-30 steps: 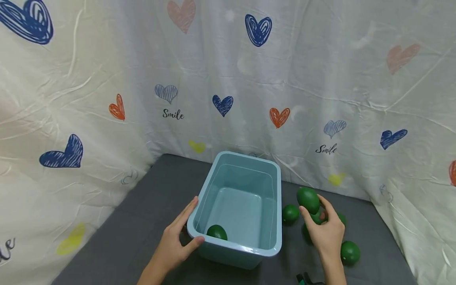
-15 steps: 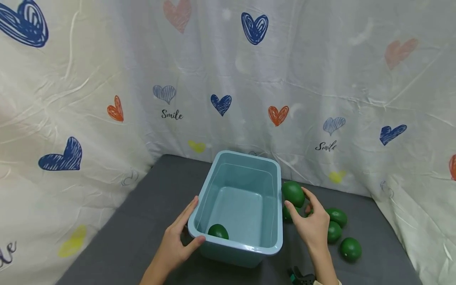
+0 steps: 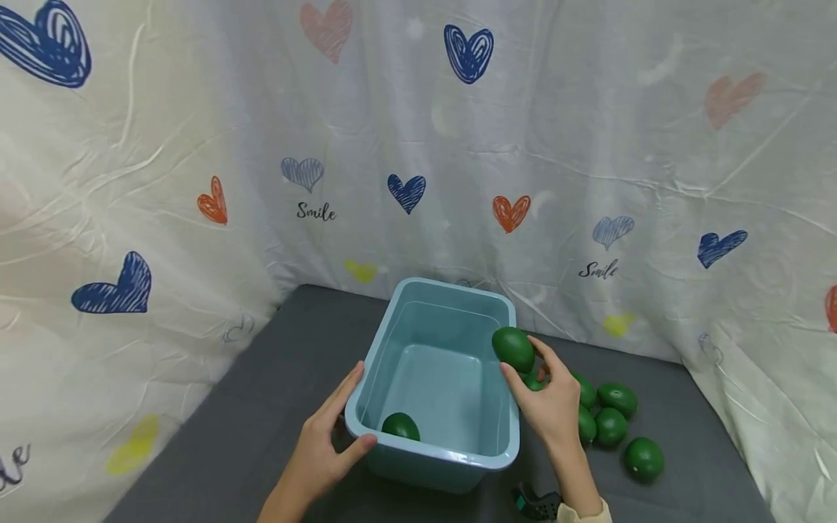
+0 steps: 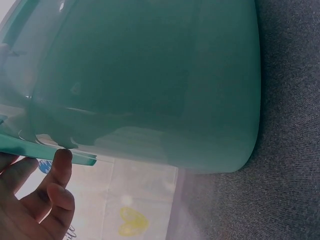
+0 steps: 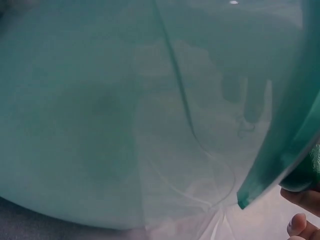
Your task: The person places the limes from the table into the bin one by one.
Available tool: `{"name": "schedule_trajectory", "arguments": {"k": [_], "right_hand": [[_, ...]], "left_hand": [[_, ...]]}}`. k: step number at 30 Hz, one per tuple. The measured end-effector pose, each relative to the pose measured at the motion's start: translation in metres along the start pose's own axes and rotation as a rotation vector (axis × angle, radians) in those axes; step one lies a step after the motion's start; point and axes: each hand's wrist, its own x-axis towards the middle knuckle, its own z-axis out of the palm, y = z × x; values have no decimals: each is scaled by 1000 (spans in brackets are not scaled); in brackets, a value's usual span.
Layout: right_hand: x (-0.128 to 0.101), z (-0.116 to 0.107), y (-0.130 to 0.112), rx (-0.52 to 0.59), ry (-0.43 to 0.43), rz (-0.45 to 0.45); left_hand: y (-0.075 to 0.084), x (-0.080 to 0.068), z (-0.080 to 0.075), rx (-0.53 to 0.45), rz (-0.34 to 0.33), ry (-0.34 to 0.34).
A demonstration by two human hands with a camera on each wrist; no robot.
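Observation:
At its near left corner, my left hand (image 3: 319, 439) rests against a light blue plastic bin (image 3: 445, 454), fingers extended along the left rim and thumb on the near rim. In the left wrist view, the left fingers (image 4: 59, 167) show at the rim's underside. My right hand (image 3: 552, 399) holds a dark green avocado (image 3: 513, 349) between thumb and fingers, over the bin's right rim. The right wrist view catches only part of that avocado (image 5: 300, 176) beyond the rim. Inside the bin, another avocado (image 3: 400, 426) lies at the near left corner, partly hidden by the near wall.
Several more avocados (image 3: 611, 427) lie on the dark grey table (image 3: 327, 327) right of the bin, some partly behind my right hand. A black strapped device (image 3: 538, 503) is at the right wrist. A white curtain with printed hearts (image 3: 406, 193) hangs behind the table.
My right hand has carried the avocado leftward from above the pile on the right to the bin's right rim. The left hand stays at the bin's corner.

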Motion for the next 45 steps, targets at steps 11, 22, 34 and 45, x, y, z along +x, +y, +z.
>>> {"name": "schedule_trajectory", "arguments": {"k": [11,22,34,45], "right_hand": [[3,9,-4,6,-14,-63],[1,11,-6,21,-4,-73],[-8,0,7,-17,28,-41],[-21,-21,35,-107,68,63]], "left_hand": [[-1,1,-1,35,9,-22],[0,-2,-4,41,11,-5],[-2,-2,-3,37,30,1],[-4,-2,-3,6,48,-12]]}}
